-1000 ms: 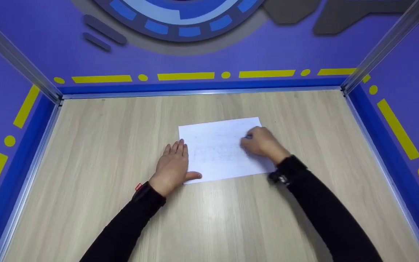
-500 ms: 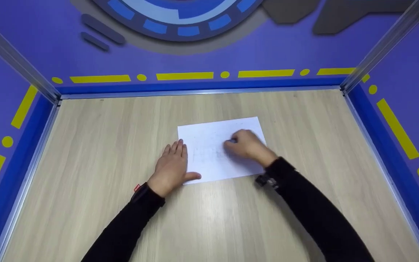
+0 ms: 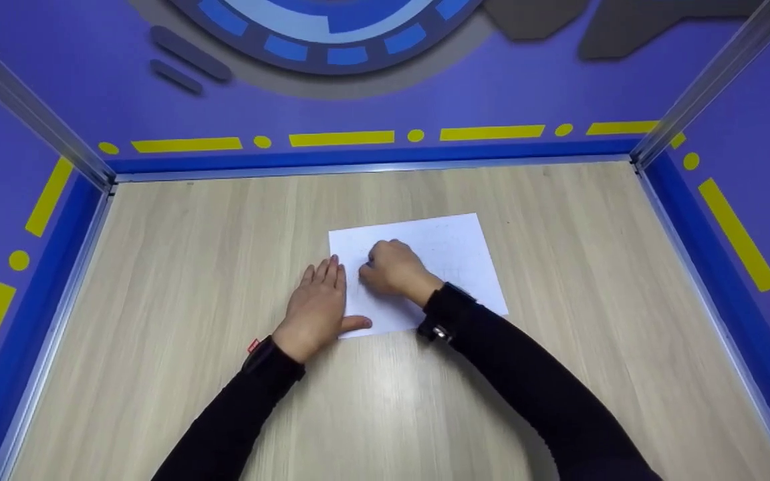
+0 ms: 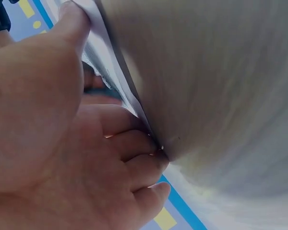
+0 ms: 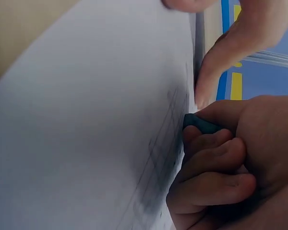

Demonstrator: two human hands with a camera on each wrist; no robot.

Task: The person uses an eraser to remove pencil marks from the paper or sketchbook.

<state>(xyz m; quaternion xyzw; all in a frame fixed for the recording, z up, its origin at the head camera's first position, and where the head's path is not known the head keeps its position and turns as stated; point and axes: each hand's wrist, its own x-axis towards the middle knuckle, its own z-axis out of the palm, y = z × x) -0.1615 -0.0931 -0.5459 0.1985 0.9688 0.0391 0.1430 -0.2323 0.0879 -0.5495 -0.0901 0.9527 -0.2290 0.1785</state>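
A white sheet of paper (image 3: 475,284) lies slightly turned on the table, with faint grey pencil lines (image 5: 158,136) across it. My left hand (image 3: 315,307) rests flat along the sheet's left edge, fingers straight and the thumb over the lower left corner. On the left part of the sheet, my right hand (image 3: 395,270) pinches a small dark teal eraser (image 5: 204,125) between thumb and curled fingers. Its tip is right at the paper surface in the right wrist view. Most of the eraser is hidden inside the fingers.
A light wood-grain table (image 3: 191,280) surrounds the paper. Blue-purple panels with yellow dashes stand behind (image 3: 385,107) and at both sides, joined by metal corner posts (image 3: 699,87). Black sleeves with wrist straps cover both forearms.
My right hand has swept left across the paper with the eraser, from the right edge to near my left hand. The left hand and sheet have stayed in place.
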